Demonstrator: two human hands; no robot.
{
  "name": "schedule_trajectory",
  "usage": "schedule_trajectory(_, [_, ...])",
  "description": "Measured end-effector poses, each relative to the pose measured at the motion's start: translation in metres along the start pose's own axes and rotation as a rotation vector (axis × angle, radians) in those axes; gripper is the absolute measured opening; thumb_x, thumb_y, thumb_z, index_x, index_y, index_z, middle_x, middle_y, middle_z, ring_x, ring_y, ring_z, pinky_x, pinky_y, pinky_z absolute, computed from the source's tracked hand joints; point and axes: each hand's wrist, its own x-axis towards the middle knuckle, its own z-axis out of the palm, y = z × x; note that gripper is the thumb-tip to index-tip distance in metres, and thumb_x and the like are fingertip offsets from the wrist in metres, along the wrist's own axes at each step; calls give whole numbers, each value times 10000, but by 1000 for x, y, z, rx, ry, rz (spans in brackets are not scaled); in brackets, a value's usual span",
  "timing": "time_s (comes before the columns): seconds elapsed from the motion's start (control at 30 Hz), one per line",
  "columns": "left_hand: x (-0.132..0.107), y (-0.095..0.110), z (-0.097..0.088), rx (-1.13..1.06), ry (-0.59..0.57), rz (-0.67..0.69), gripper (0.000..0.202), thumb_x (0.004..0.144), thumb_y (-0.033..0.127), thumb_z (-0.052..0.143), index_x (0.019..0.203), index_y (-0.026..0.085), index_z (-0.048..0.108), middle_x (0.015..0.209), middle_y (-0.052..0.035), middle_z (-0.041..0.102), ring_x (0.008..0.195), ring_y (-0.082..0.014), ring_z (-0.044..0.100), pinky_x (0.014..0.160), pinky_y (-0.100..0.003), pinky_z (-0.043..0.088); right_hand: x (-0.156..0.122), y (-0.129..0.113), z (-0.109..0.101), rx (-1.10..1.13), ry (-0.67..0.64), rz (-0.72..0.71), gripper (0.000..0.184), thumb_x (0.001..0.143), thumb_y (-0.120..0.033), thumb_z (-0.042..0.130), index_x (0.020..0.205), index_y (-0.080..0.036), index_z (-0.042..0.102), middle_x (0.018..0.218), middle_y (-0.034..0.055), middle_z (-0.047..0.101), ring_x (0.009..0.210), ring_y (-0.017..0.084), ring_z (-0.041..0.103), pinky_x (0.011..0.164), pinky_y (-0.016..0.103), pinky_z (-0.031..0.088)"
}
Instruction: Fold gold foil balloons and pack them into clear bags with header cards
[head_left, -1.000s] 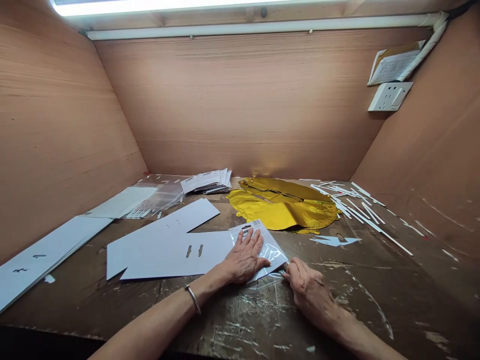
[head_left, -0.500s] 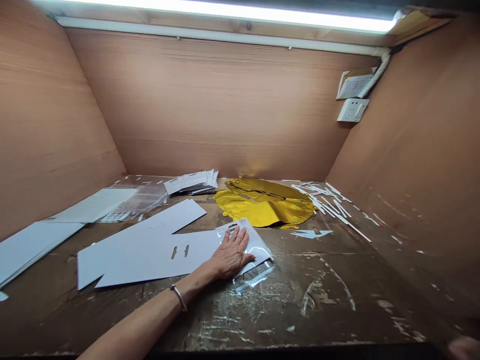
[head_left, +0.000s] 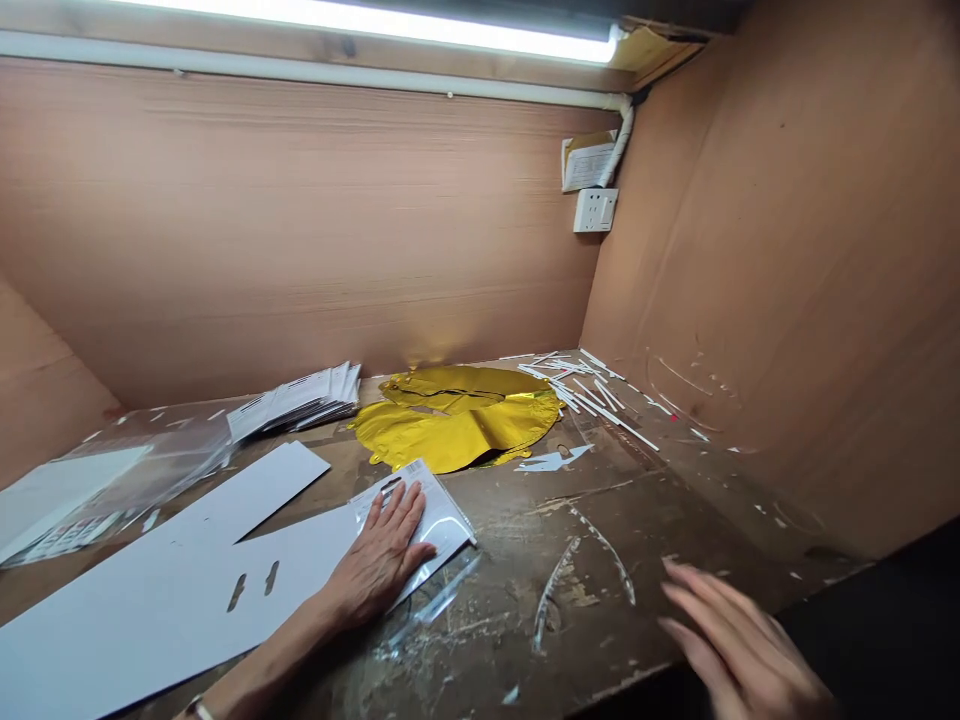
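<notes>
L hand (head_left: 379,560) lies palm down, fingers spread, pressing flat on a clear glossy plastic packet w/ white barcoded card inside (head_left: 442,520); pressing only, no grip. Packet sits on the scratched dark wooden bench top (head_left: 540,600), its L end overlapping a long white card sheet w/ two narrow slots (head_left: 172,620). A clear film flap (head_left: 442,590) sticks out from under packet's near side. Thin silver bangle (head_left: 196,709) on L wrist, cut off by frame bottom.

R hand (head_left: 739,640) is open & released, fingers splayed, a bit blurred, empty, low over the bench's front R area, well apart from packet.

Behind: crumpled gold foil balloon (head_left: 457,425) lying flat, loose thin white sticks (head_left: 592,395) to its R, pale blue-white cut scrap (head_left: 555,460) just in front of them. Far L: stack of white printed cards (head_left: 296,400) beside a clear plastic bag (head_left: 142,450). White wall socket (head_left: 596,210) on the plywood back wall (head_left: 300,220), papers tucked above it (head_left: 589,160).
</notes>
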Motion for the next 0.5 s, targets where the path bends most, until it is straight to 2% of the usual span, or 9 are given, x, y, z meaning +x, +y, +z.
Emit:
schedule_trajectory(0.07, [0, -3, 3, 24, 30, 18, 588, 856, 478, 275, 1350, 188, 142, 1400, -81, 146, 1280, -262, 123, 1021, -482, 167, 40, 0, 22, -115, -52, 9, 435, 789, -352, 471, 1184, -170, 481, 1261, 131, 446, 1149, 305, 393, 882, 487, 389])
schedule_trajectory(0.17, [0, -6, 7, 68, 68, 37, 611, 842, 463, 336, 1352, 221, 104, 1398, -59, 157, 1272, -260, 160, 1012, -482, 203, 78, -9, 45, -168, -191, -31, 494, 801, -380, 458, 1248, -177, 410, 1314, 164, 371, 1190, 338, 330, 882, 534, 365])
schedule_trajectory(0.27, [1, -8, 9, 104, 59, 30, 655, 820, 472, 381, 1354, 236, 82, 1399, -44, 157, 1266, -261, 184, 1004, -471, 237, 83, -23, 58, -98, -321, -146, 576, 767, -397, 512, 1291, -234, 339, 1327, 162, 355, 1204, 345, 305, 909, 542, 340])
schedule_trajectory(0.37, [2, -8, 8, 133, 61, 21, 686, 806, 475, 404, 1355, 248, 62, 1394, -38, 173, 1257, -260, 211, 990, -466, 274, 76, -31, 62, 9, -416, -241, 746, 686, -399, 611, 1325, -236, 262, 1353, 204, 279, 1222, 390, 227, 907, 588, 301])
schedule_trajectory(0.43, [2, -8, 8, 155, 61, 20, 705, 802, 476, 407, 1357, 247, 38, 1389, -43, 188, 1253, -262, 220, 976, -474, 296, 77, -29, 59, 78, -466, -241, 812, 659, -419, 630, 1337, -240, 221, 1383, 216, 178, 1238, 414, 137, 904, 639, 237])
schedule_trajectory(0.5, [2, -9, 9, 171, 54, 24, 717, 800, 476, 407, 1357, 246, 19, 1386, -47, 195, 1252, -263, 222, 964, -483, 312, 87, -21, 53, 142, -520, -200, 838, 664, -472, 604, 1347, -258, 167, 1412, 186, 52, 1252, 409, 34, 918, 662, 152])
